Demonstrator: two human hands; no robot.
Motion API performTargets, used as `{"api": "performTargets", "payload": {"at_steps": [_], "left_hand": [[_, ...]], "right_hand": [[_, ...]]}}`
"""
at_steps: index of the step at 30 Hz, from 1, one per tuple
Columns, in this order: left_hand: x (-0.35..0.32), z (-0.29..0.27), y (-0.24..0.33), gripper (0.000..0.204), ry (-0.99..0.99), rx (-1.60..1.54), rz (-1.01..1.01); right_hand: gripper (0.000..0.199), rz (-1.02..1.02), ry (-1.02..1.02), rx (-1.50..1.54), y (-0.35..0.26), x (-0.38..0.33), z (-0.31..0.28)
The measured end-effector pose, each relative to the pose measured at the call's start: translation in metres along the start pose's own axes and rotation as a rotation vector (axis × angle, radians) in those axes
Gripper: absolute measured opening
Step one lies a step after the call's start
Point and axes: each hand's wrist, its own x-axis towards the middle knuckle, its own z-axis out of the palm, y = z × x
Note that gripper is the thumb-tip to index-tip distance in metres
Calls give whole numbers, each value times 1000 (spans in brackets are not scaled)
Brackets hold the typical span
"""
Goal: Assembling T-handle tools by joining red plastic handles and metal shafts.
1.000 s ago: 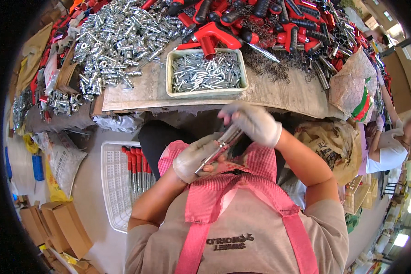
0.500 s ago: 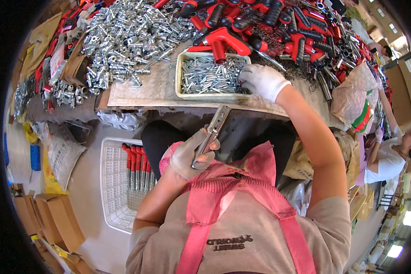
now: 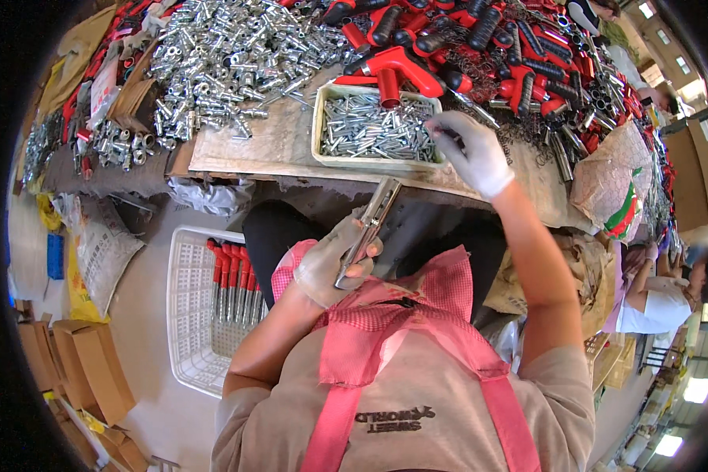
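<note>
My left hand [image 3: 328, 263], in a pale glove, is closed around a slotted silver metal tube [image 3: 379, 206], which slants up and to the right in front of my apron. At the right end of the pin tray my gloved right hand [image 3: 477, 151] hovers with its fingers curled together. Whether a pin sits in those fingertips is too small to see. The cream plastic tray [image 3: 320, 141] lies at the table's front edge. Many short silver metal pins [image 3: 374, 130] fill it. A red T-shaped plastic part [image 3: 397, 71] rests against the tray's back rim.
Silver metal fittings [image 3: 220, 67] are heaped at the back left, red-and-black handles [image 3: 480, 31] at the back right. A white basket [image 3: 187, 315] on the floor holds several red-handled metal rods [image 3: 232, 275]. Another person [image 3: 661, 303] sits at the far right.
My right hand has come out of the pins and shifted right, to the tray's right rim, fingers curled. My left hand still holds the metal tube. The view has shifted slightly.
</note>
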Motion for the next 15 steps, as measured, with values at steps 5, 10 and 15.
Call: {"api": "performTargets", "payload": {"at_steps": [5,10,15], "left_hand": [[8,-5,-4,41,-28,-32,-9],[13,4,-9,43,38,54,45],[9,11,-15,42,147,383,123]], "right_hand": [[22,138,-212,246,-66,-40,3],[15,75,-157,113,-73,-48,10],[12,53,-217,-177,-86,-49,10]]}}
